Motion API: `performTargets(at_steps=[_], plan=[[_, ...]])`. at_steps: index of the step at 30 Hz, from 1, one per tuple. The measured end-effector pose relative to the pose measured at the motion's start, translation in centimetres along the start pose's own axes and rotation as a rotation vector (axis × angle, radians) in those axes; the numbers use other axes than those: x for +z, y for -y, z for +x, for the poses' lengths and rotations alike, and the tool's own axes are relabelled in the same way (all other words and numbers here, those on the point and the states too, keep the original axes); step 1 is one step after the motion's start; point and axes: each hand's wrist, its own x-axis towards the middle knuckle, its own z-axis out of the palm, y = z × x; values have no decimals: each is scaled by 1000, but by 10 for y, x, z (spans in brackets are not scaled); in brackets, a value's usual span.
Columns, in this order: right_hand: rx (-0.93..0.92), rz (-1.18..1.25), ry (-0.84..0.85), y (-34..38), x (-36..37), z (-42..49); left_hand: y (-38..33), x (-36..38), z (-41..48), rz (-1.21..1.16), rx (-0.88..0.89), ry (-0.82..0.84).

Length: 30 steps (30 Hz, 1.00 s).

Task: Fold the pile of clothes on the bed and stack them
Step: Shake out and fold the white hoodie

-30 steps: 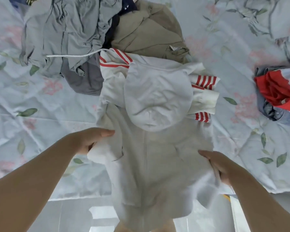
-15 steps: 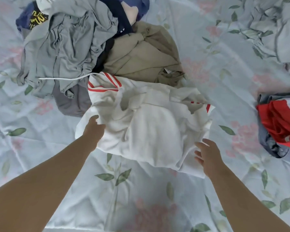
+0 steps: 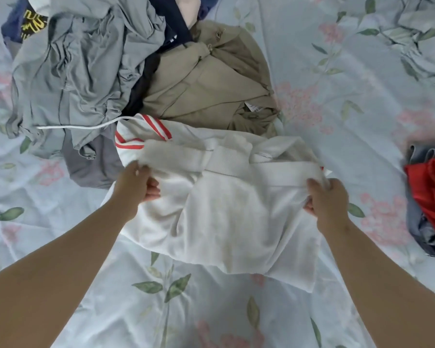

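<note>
Two hands, one garment | left hand (image 3: 136, 184) pinches the left edge of the white top (image 3: 224, 222), right hand (image 3: 329, 199) grips its ribbed band | top lies on the bed (image 3: 236, 312), touching the unfolded pile (image 3: 81, 59) | guessing the matched grip keeps the fold even

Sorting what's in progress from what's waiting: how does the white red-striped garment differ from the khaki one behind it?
The white garment is gripped by the left hand and right hand; the khaki garment is touched by neither. The white garment lies nearest the person; the khaki garment sits crumpled farther off. The white one has red stripes, the khaki one none. Both rest on the floral sheet.
</note>
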Motion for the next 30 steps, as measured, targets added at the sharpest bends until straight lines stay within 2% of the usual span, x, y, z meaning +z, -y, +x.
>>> performTargets(at_steps=[2,4,5,8,10,11,13,14,15,17,20,23,27,30], plan=[[-50,222,-173,12,-10,6,-21,-6,9,-256,8,-95],[-97,380,-222,20,-17,6,-37,-12,20,-400,76,-134],[-115,404,-212,20,-17,5,-40,-13,26,-399,120,-125],[-153,307,-106,13,-10,-3,-38,-9,32,-240,250,-40],[-123,184,-64,5,-6,-3,-31,-5,33,-55,351,3],[-106,96,-86,3,-4,-2,-27,-4,34,117,398,-29],[-155,-113,-129,3,1,0,-24,-1,34,535,486,-209],[-218,-219,-105,5,6,1,-26,3,32,696,587,-286],[-289,-321,-46,10,13,1,-30,10,30,803,700,-282],[-404,-532,106,22,31,3,-38,30,25,983,841,-64],[-441,-845,293,33,55,10,-43,60,30,1223,813,249],[-421,-1012,347,33,65,12,-45,77,39,1217,723,360],[-544,-966,143,29,56,2,-48,81,38,1189,724,326],[-700,-793,-50,41,46,-4,-60,70,33,993,837,184]])
